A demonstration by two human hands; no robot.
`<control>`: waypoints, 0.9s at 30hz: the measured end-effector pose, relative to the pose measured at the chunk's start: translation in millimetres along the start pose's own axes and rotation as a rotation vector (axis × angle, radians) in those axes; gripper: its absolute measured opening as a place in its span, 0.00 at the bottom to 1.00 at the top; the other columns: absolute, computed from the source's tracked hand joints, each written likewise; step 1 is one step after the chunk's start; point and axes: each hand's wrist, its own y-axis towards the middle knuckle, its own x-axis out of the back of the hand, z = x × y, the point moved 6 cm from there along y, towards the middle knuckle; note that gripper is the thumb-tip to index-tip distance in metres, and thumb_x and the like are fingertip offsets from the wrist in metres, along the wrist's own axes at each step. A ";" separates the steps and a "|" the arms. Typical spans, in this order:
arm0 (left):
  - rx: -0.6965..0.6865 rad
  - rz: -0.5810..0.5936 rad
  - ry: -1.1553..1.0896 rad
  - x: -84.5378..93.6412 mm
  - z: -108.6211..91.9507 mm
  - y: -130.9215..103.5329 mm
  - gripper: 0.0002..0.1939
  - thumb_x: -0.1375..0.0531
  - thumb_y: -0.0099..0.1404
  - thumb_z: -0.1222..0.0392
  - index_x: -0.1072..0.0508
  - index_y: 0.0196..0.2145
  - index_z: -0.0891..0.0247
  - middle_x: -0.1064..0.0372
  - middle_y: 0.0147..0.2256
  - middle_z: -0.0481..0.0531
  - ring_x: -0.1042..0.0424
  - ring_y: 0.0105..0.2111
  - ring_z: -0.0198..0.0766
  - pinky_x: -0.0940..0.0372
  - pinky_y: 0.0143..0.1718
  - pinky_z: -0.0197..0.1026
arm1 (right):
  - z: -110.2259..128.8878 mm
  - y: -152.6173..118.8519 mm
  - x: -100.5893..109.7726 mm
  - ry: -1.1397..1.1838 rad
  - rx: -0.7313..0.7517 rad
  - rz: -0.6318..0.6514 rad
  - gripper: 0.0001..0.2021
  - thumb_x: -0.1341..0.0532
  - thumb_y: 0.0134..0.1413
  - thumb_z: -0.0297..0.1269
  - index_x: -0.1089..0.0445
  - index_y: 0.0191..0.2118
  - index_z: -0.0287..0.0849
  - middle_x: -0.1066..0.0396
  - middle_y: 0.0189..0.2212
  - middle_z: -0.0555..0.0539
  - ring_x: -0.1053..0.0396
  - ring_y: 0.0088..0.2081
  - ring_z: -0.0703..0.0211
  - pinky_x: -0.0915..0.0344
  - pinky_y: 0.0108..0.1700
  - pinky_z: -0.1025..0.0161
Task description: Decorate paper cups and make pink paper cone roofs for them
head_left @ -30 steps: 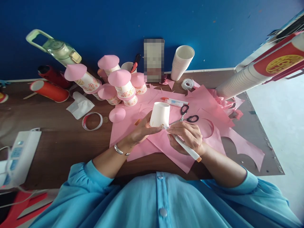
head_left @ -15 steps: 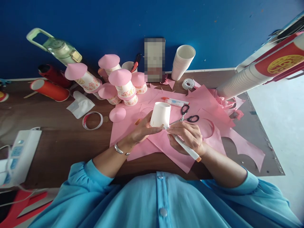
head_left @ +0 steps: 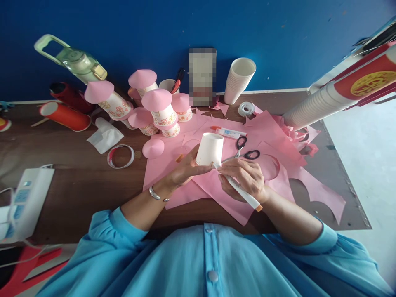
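Note:
My left hand grips a white paper cup by its left side and lower edge. A few short drawn lines show near the cup's lower rim. In my right hand is a white marker pen with an orange end, its tip meeting the cup's lower right edge. Just behind my right hand lie black-handled scissors. Pink paper sheets spread beneath both hands. At the left stand several decorated paper cups topped with pink cones; one loose pink cone rests on the paper.
Behind are a stack of white cups, a clear tape roll and a glue stick. Another long cup stack leans at right. Leftward lie a tape ring, a red tube, a green bottle and a power strip.
The view has shifted very slightly. Both hands keep the same hold on the cup and the marker pen, with the pen tip still at the cup's edge.

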 end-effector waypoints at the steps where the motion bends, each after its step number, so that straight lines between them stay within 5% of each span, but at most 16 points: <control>1: 0.003 -0.001 0.004 0.1 0.2 -0.4 0.31 0.23 0.55 0.55 0.26 0.54 0.57 0.25 0.48 0.52 0.28 0.50 0.47 0.34 0.52 0.47 | 0.1 0.3 0.2 0.002 0.002 0.000 0.10 0.38 0.60 0.24 0.31 0.45 0.42 0.22 0.30 0.48 0.21 0.28 0.59 0.23 0.28 0.64; 27: -0.019 0.018 -0.015 -2.2 -3.8 0.6 0.28 0.24 0.56 0.58 0.25 0.52 0.57 0.25 0.48 0.51 0.28 0.51 0.46 0.32 0.53 0.47 | 0.3 2.4 2.5 -0.016 -0.014 -0.014 0.14 0.38 0.60 0.23 0.30 0.49 0.44 0.22 0.31 0.50 0.21 0.28 0.59 0.23 0.28 0.64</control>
